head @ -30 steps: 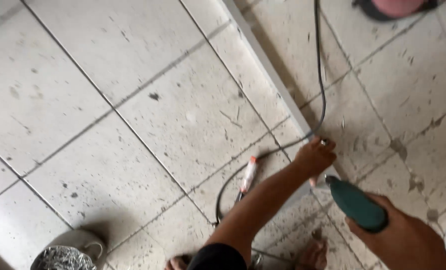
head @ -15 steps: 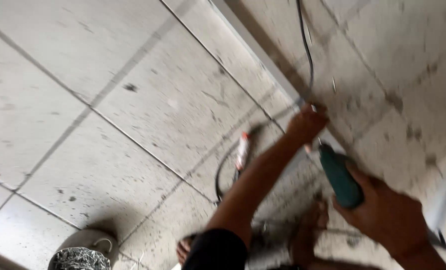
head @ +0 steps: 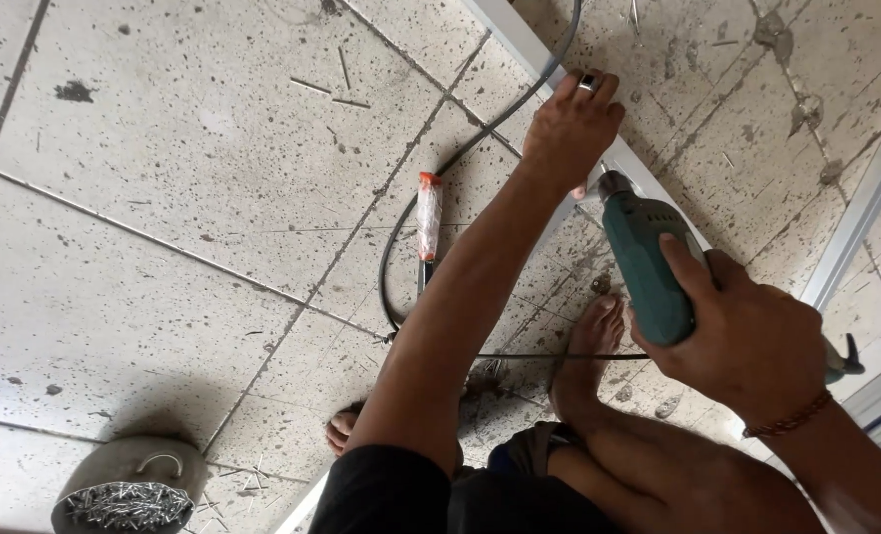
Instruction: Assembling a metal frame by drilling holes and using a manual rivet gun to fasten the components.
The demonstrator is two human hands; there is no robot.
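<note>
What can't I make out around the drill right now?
Head view:
- Drill tip: hidden behind the left hand, so its contact with the white rail can't be seen.
- Drill grip: covered by the right hand.
- Cable: cut off at the top edge.
- Container of nails: cropped at the bottom edge.

Your right hand (head: 757,341) is wrapped around a green electric drill (head: 646,267), which slants up and to the left so its dark chuck meets the pale metal strip (head: 658,183) lying diagonally across the tiled floor. Your left hand (head: 571,127), a ring on one finger, presses flat on that strip just above the drill's tip. The strip runs from the upper middle of the view down toward the right, partly hidden under both hands.
</note>
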